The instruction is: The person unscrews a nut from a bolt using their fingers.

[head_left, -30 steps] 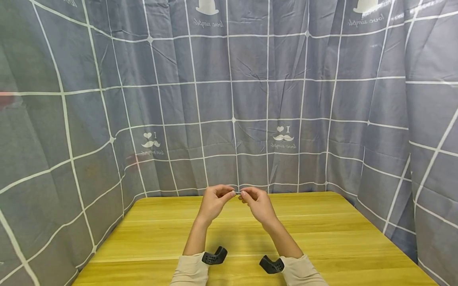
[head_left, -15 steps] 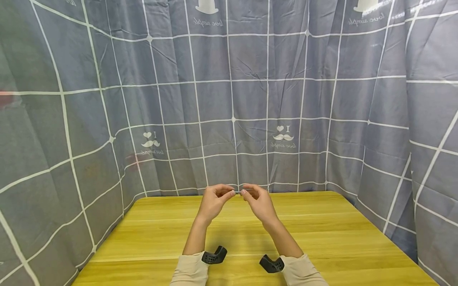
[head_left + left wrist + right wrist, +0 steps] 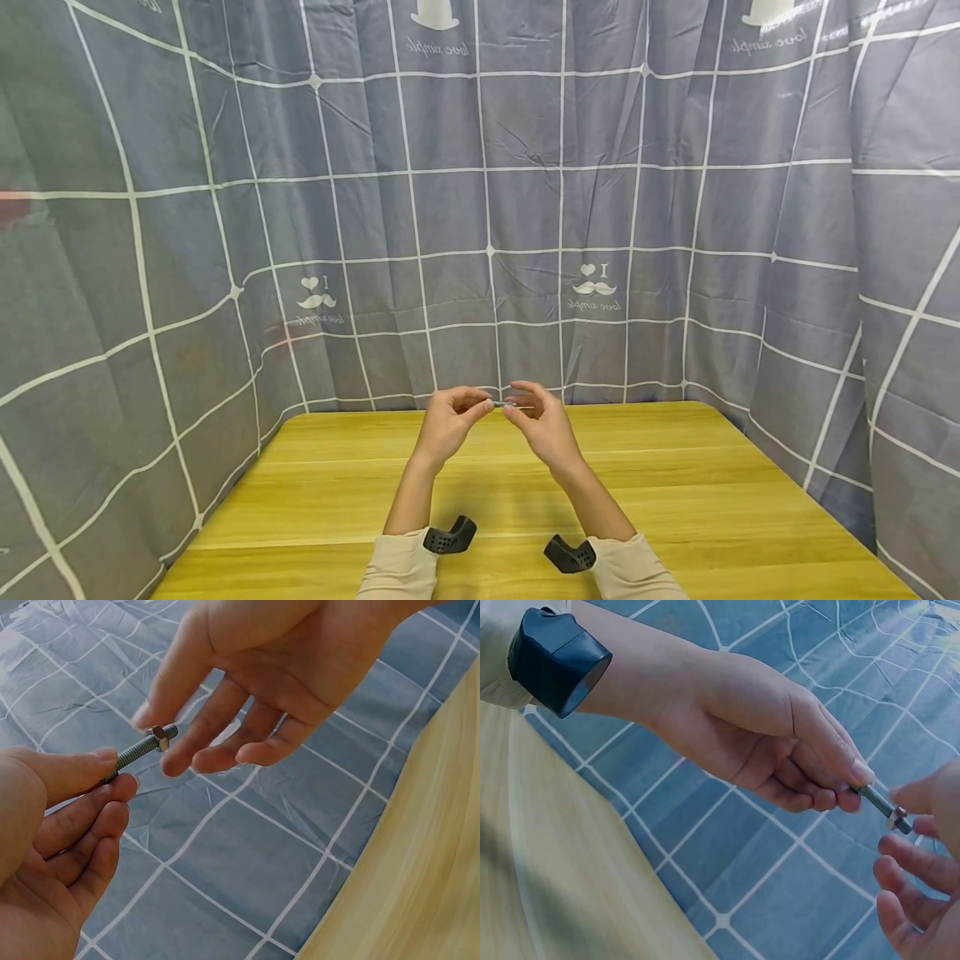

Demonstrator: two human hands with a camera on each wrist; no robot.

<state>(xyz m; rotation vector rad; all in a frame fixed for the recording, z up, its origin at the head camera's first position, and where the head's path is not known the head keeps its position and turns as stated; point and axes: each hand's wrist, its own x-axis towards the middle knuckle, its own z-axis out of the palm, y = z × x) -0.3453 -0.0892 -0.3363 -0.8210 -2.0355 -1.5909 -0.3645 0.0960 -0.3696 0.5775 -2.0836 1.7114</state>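
A metal bolt [image 3: 133, 756] is pinched between thumb and fingers of the left hand [image 3: 442, 429], its threaded end pointing toward the right hand [image 3: 547, 427]. Near that end a hex nut [image 3: 159, 738] sits on the thread, with a short stub of bolt beyond it. In the left wrist view the right thumb and forefinger stand apart on either side of the nut, tips close to it, while the other fingers spread loosely. The right wrist view has the same nut [image 3: 897, 818] just in front of the right fingers [image 3: 915, 859]. The bolt's other end is hidden in the left fingers.
Both hands are raised above a yellow wood-grain table [image 3: 495, 500], toward its far edge. Grey checked curtains [image 3: 525, 208] surround the table at the back and sides. Black wrist devices [image 3: 450, 536] sit at both sleeve cuffs.
The right thumb and fingers have moved apart from their pinch at the bolt's end, and the forefinger has lifted. The left hand holds the bolt in nearly the same place.
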